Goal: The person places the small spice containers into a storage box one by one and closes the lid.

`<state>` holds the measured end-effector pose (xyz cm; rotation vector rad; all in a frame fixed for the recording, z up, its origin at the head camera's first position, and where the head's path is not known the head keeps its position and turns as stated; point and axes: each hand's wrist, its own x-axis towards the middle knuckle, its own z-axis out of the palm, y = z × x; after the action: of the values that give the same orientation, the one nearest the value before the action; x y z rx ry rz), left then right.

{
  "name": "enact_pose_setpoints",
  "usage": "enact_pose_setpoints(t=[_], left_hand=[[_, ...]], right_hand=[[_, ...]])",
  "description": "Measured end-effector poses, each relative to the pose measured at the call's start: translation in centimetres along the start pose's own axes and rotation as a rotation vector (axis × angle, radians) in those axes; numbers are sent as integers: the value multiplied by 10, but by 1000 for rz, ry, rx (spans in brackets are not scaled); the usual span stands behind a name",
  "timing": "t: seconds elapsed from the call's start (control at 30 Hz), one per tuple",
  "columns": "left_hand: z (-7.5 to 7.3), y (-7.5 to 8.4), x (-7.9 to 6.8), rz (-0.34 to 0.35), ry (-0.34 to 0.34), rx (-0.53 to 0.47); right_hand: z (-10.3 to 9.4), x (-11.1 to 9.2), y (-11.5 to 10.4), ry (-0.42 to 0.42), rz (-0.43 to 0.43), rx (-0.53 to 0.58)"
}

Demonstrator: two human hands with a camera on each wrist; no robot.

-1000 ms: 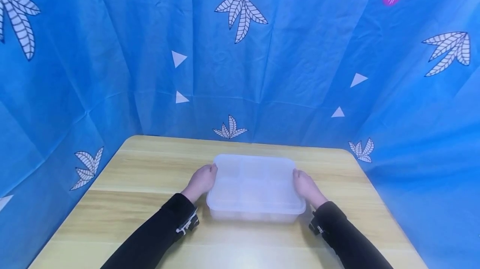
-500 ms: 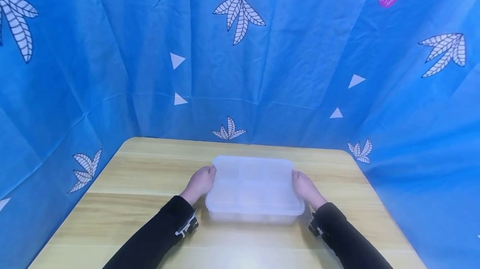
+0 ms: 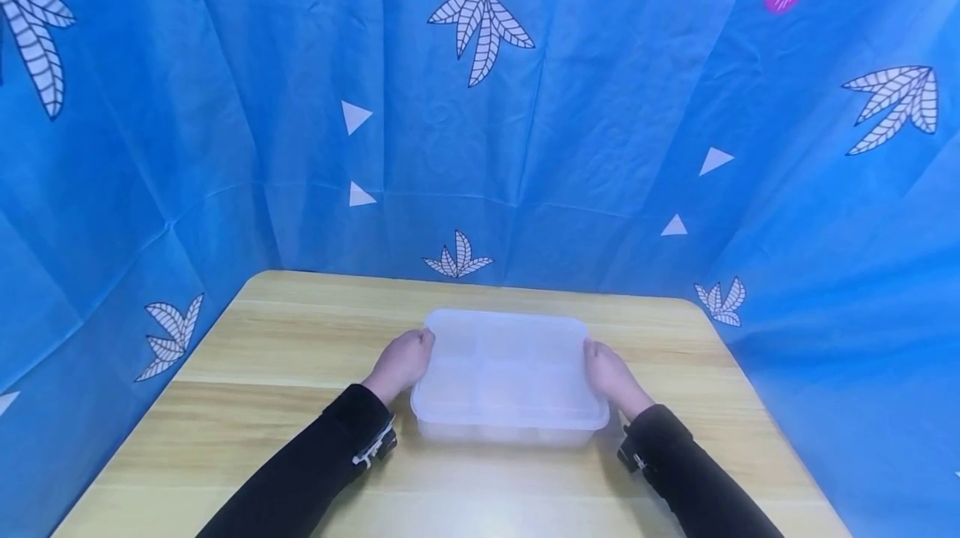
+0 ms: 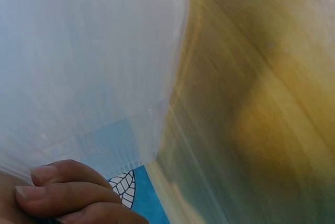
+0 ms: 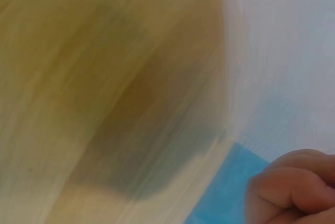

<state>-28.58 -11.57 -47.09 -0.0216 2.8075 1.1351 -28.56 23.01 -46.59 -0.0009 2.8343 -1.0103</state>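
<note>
A translucent white plastic storage box with a lid (image 3: pixel 510 367) is near the middle of the table in the head view, its long side toward me. My left hand (image 3: pixel 405 361) grips its left edge, and my right hand (image 3: pixel 611 376) grips the right one. Faint lines divide the lid into sections; whether anything is inside cannot be told. In the left wrist view, curled fingers (image 4: pixel 73 192) lie against the box wall (image 4: pixel 89 51). Curled fingers (image 5: pixel 290 190) also show beside the box in the right wrist view. Whether its base touches the table is unclear.
The light wood-grain table (image 3: pixel 300 338) has rounded far corners. A blue curtain with leaf prints (image 3: pixel 465 146) hangs behind the table and along both sides. Shadows of the arms and box fall on the tabletop.
The head view shifts very slightly. Both hands keep their grip, and the box stays in practically the same place.
</note>
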Motion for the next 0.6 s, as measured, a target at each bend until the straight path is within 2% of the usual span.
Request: enact_pose_setpoints(t=[0.13,0.33,0.47,0.6], left_hand=[[0,1,1,2,-6,11],[-2,0,4,-12,24,4],[-4,1,0,-34,23,12],[-5,3,-7,-48,18,40]], right_hand=[[-2,1,1,-12,6,-22],[-8,5,-2,-33,-20,-80],[-9,5,-2,-49,1,-97],[-11,2,-2,-11,12,-101]])
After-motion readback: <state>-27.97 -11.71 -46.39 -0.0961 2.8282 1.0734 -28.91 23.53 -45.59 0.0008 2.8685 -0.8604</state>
